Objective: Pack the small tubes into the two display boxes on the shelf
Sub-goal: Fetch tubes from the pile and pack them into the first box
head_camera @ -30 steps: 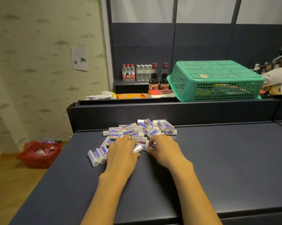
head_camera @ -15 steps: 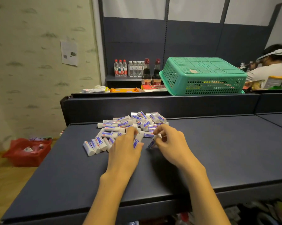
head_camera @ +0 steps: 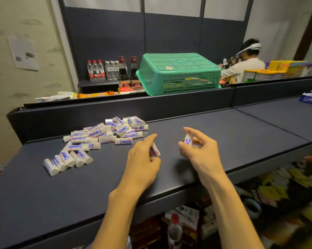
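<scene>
A heap of small white tubes with blue labels [head_camera: 105, 133] lies on the dark shelf top [head_camera: 232, 133], left of centre, with a short row of tubes [head_camera: 67, 160] nearer its front left. My left hand [head_camera: 142, 159] hovers right of the heap and holds a tube [head_camera: 154, 150] between thumb and fingers. My right hand [head_camera: 198, 150] is lifted off the shelf and pinches another tube [head_camera: 188, 140] upright. A blue and white box [head_camera: 311, 98] shows at the far right edge; I cannot tell if it is a display box.
An upturned green basket [head_camera: 180, 72] sits on the raised ledge behind, beside bottles [head_camera: 112, 71] and packets. Another person [head_camera: 245, 60] is at the back right. Below the shelf's front edge are a bottle [head_camera: 175, 229] and mixed goods.
Both hands have left the heap and moved right, each carrying a tube. The camera view has swung to the right, revealing the lower shelf and the box at the far right.
</scene>
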`<act>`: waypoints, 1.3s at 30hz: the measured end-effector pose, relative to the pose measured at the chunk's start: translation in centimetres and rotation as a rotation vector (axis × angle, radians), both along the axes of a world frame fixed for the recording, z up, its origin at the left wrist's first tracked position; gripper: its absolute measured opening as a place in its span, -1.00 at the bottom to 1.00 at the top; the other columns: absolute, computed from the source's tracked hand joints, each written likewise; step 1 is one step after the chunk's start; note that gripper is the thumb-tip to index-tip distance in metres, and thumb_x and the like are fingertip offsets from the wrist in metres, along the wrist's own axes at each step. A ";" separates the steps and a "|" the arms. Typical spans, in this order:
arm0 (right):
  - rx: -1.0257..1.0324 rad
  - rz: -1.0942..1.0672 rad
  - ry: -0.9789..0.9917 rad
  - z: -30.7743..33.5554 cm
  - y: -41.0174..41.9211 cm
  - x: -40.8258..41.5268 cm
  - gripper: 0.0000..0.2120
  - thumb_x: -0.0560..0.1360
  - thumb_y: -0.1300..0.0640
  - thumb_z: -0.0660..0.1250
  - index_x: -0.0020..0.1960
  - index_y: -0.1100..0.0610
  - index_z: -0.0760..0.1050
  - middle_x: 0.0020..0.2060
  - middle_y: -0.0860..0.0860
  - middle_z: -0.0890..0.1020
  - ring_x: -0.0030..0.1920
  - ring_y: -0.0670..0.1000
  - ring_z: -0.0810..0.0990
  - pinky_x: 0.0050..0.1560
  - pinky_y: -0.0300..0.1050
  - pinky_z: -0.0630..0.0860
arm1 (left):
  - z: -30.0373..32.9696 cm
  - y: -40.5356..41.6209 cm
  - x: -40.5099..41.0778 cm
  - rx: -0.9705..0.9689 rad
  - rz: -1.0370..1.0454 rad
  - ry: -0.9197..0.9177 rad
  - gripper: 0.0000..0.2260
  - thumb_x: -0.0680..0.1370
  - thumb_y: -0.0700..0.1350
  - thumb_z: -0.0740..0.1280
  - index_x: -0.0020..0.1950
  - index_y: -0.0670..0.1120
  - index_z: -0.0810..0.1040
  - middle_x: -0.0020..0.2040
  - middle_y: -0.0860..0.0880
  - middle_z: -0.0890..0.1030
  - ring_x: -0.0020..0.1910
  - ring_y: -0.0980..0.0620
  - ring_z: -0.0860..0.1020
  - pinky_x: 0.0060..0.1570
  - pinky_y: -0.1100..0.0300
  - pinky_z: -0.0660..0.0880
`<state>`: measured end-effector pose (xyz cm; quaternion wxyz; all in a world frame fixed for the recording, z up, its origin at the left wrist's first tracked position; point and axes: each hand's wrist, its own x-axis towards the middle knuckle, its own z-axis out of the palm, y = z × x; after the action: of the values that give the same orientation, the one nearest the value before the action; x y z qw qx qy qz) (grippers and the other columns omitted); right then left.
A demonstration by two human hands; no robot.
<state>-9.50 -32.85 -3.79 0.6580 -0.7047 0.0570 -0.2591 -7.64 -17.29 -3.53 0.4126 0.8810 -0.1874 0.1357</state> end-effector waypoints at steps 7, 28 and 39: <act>-0.306 -0.101 0.090 0.1 -7.8 -1.7 -0.69 0.40 0.24 0.44 0.10 0.05 0.51 -0.11 -0.03 0.64 -0.15 -0.08 0.61 -0.27 -0.42 0.48 | 0.4 -8.1 -0.6 0.008 -0.007 -0.093 -0.65 0.48 -0.26 0.37 0.19 0.07 0.54 -0.09 0.03 0.59 -0.15 0.07 0.54 0.00 0.22 0.49; -0.870 -0.297 0.111 0.4 -46.8 -7.5 -0.71 0.54 0.16 0.32 0.26 0.11 0.50 0.08 0.01 0.50 0.02 0.01 0.50 0.09 -0.07 0.49 | 0.2 -47.5 -3.9 0.092 0.010 -0.164 -0.71 0.47 0.17 0.35 0.12 0.07 0.60 -0.11 0.08 0.46 -0.09 0.08 0.42 -0.18 0.22 0.32; -1.037 -0.374 0.170 0.7 -66.1 -0.9 -0.72 0.53 0.03 0.32 0.23 -0.10 0.51 -0.03 -0.07 0.29 0.00 -0.08 0.25 -0.05 -0.20 0.26 | -1.0 -68.0 4.5 0.046 -0.013 -0.166 -0.77 0.48 0.12 0.37 0.11 0.11 0.55 -0.07 0.06 0.40 -0.05 0.06 0.39 -0.14 0.21 0.36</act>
<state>-10.43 -98.99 -3.13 0.1612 -0.9324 0.0989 -0.3079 -3.18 -85.26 -4.48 0.3760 0.8748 -0.2296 0.2016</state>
